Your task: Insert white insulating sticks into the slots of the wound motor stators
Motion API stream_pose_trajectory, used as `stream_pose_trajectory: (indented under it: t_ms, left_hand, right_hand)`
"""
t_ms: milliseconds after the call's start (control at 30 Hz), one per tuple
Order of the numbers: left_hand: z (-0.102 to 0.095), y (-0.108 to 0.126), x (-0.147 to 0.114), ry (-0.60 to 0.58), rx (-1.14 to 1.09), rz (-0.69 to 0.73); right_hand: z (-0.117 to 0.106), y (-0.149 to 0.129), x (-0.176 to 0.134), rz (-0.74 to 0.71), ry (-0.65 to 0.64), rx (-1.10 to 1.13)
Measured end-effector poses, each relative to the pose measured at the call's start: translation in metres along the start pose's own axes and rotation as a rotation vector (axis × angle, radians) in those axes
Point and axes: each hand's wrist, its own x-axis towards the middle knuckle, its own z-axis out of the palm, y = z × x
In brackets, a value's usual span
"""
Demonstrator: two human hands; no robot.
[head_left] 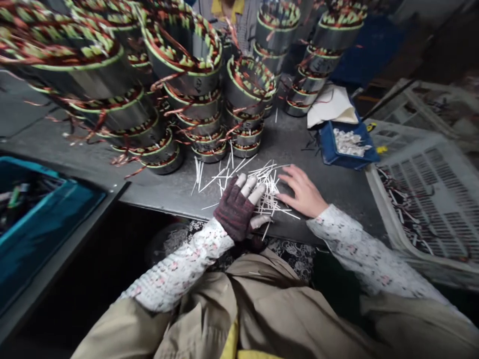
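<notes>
A loose heap of thin white sticks or tubes (pixel 267 192) lies scattered near the front edge of the dark metal table (pixel 329 192). My left hand (pixel 241 204), in a dark fingerless glove with pale wrappings on the fingertips, rests on the heap's left side with fingers stretched out. At the right side of the heap is my bare right hand (pixel 301 192), its fingers apart and curved, the tips by the sticks. I see nothing held in either hand. Several more sticks (pixel 198 174) lie to the left, close to the stacked motor stators.
Stacks of motor stators (pixel 204 107) with copper windings stand along the back and left. At right sit a blue box (pixel 337 154) of small white pieces, a cloth or paper (pixel 333 105), and a pale crate (pixel 445 199). A teal bin (pixel 48 239) is at left. Another person (pixel 245 17) is behind.
</notes>
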Motion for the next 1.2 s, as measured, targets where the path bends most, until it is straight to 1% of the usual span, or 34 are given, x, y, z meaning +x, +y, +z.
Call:
stream_pose_trajectory:
  t_ms: [67, 100, 133, 200, 233, 267, 300, 367, 433, 500, 567, 667, 733, 800, 867, 933, 967, 1000, 1033, 1067, 1100, 1133, 1167, 1200]
  left_hand:
    - [-0.005, -0.009, -0.004, -0.039, 0.01, 0.01]
    - [-0.006, -0.012, -0.006, -0.068, 0.001, 0.028]
    - [-0.005, -0.013, -0.007, -0.1, -0.01, 0.044]
    - [-0.001, -0.013, -0.01, -0.158, -0.032, 0.07]
    - [0.002, -0.013, -0.011, -0.183, -0.038, 0.068]
    - [0.005, -0.013, -0.011, -0.207, -0.042, 0.056]
    - [0.008, -0.013, -0.012, -0.228, -0.046, 0.035]
    - [0.011, -0.014, -0.013, -0.252, -0.063, 0.004]
    - [0.011, -0.016, -0.014, -0.249, -0.083, -0.012]
    - [0.011, -0.017, -0.015, -0.231, -0.102, -0.023]
    - [0.011, -0.017, -0.016, -0.225, -0.121, -0.039]
    - [0.011, -0.015, -0.016, -0.199, -0.146, -0.042]
    - [0.008, -0.015, -0.016, -0.169, -0.168, -0.043]
    - [0.001, -0.017, -0.018, -0.138, -0.177, -0.048]
    - [-0.01, -0.025, -0.022, -0.117, -0.13, -0.062]
    - [-0.021, -0.038, -0.03, -0.106, -0.024, -0.093]
    - [-0.026, -0.045, -0.035, -0.099, 0.037, -0.118]
    - [-0.029, -0.053, -0.04, -0.087, 0.088, -0.146]
    - [-0.03, -0.06, -0.045, -0.065, 0.12, -0.173]
    - [-0.03, -0.066, -0.049, -0.044, 0.132, -0.194]
    - [-0.03, -0.07, -0.052, -0.026, 0.131, -0.204]
    - [-0.029, -0.073, -0.054, -0.02, 0.123, -0.209]
    - [-0.027, -0.074, -0.055, -0.02, 0.112, -0.211]
    - [-0.026, -0.074, -0.055, -0.027, 0.104, -0.209]
  right_hand:
    - [-0.03, -0.022, 0.055, -0.064, 0.248, -0.096]
    - [-0.047, -0.032, 0.084, -0.079, 0.334, -0.136]
    - [-0.063, -0.041, 0.113, -0.084, 0.358, -0.161]
    - [-0.089, -0.054, 0.166, -0.078, 0.273, -0.171]
    - [-0.097, -0.058, 0.189, -0.065, 0.209, -0.167]
    - [-0.1, -0.059, 0.207, -0.045, 0.153, -0.184]
    - [-0.101, -0.059, 0.222, -0.036, 0.126, -0.203]
    - [-0.096, -0.054, 0.237, -0.041, 0.124, -0.234]
    - [-0.092, -0.047, 0.239, -0.081, 0.159, -0.249]
    - [-0.094, -0.043, 0.233, -0.104, 0.164, -0.286]
    - [-0.103, -0.041, 0.223, -0.08, 0.104, -0.368]
    - [-0.119, -0.038, 0.21, -0.002, -0.016, -0.48]
    - [-0.127, -0.03, 0.203, 0.055, -0.05, -0.51]
    - [-0.135, -0.017, 0.198, 0.118, -0.044, -0.515]
    - [-0.142, -0.002, 0.192, 0.179, -0.03, -0.499]
    - [-0.145, 0.008, 0.184, 0.238, 0.033, -0.492]
    - [-0.143, 0.009, 0.178, 0.237, 0.084, -0.48]
    - [-0.139, 0.007, 0.171, 0.206, 0.144, -0.459]
    - [-0.131, 0.003, 0.163, 0.14, 0.183, -0.425]
    - [-0.119, -0.001, 0.155, 0.052, 0.188, -0.375]
    - [-0.105, -0.006, 0.148, -0.035, 0.156, -0.316]
    - [-0.089, -0.009, 0.142, -0.097, 0.056, -0.261]
    - [-0.072, -0.009, 0.138, -0.101, -0.027, -0.215]
    - [-0.057, -0.006, 0.136, -0.071, -0.086, -0.186]
